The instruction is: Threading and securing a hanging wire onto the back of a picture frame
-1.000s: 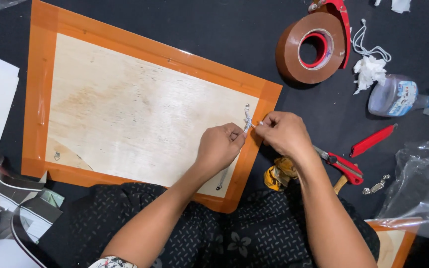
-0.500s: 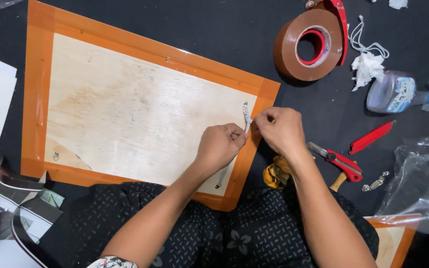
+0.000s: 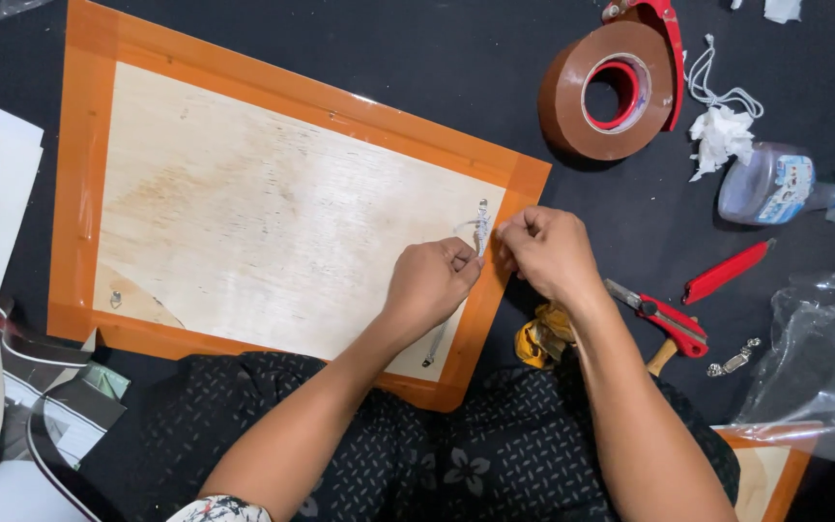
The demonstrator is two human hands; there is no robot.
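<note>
Plywood board (image 3: 244,222) w/ orange-taped edges lies on black counter (image 3: 417,58). Left hand (image 3: 429,282) & right hand (image 3: 545,253) both pinch a small metal hanger clip (image 3: 481,226) at board's right edge (fingers closed on it). Brown tape roll (image 3: 603,92) well apart, red scissors (image 3: 664,319) near right wrist.

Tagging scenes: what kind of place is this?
Probably a home craft or framing spot on a dark floor: brown packing-tape roll, red-handled scissors, and an orange-taped plywood board that both hands work over.

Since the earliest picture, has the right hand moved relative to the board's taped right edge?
Yes. The right hand has slid left, nearer the left hand, and now overlaps the board's orange edge.
</note>
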